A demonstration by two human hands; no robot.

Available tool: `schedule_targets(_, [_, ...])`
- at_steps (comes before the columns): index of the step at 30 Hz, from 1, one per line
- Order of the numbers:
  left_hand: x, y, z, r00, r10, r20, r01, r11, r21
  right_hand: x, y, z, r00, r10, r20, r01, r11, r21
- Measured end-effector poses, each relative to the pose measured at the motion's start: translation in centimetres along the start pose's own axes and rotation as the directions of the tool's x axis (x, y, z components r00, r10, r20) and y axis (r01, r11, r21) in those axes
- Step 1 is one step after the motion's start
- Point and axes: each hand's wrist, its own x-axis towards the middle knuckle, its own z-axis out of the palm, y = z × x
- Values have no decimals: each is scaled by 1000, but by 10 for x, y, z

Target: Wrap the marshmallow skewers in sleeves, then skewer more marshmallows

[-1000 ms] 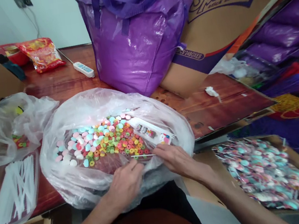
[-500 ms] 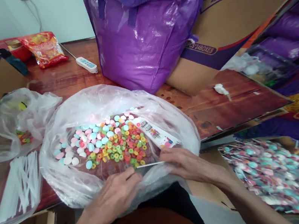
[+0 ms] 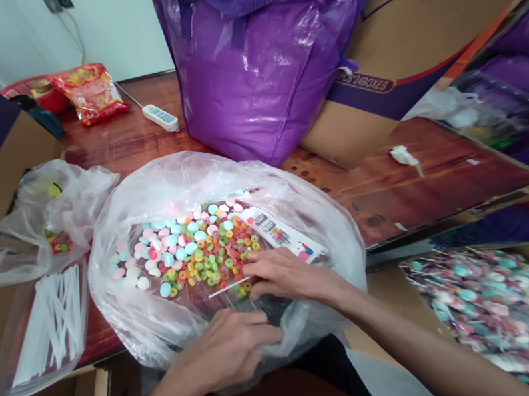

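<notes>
My right hand reaches over the small ring candies with its fingers bent. A thin white stick runs out to the left from its fingers. Closer to me, my left hand is closed at the front of the clear plastic bag; what its fingers pinch is hidden. Inside the spread bag lie pastel pink, blue and white tablet candies beside the red, green, yellow and orange rings. A printed white wrapper rests just beyond my right hand.
On the left, a clear tray holds white sticks, with a crumpled plastic bag behind. A purple bag and a carton stand at the back. Wrapped lollipops fill a box at lower right.
My right hand has moved forward and left onto the ring candies, and the white stick has shifted left with it. My left hand stays low, now slightly nearer me. The view has shifted slightly.
</notes>
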Motion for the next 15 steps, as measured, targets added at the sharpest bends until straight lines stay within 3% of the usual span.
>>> schedule_targets(4, [2,-1,-10,999,35,-22,-35,999,-24,28,0,-1,998,-63,-25,62,997,-38])
schedule_targets(9, [6,-2,-12,998,66,14,-65,997,-53,61,3,13,984,-20,-176,-5,990,-140])
schedule_targets(15, [-15,-11,-3,999,-14,-50,6,988,-154,36,-8,30,922,-39,-386,-8,993,-120])
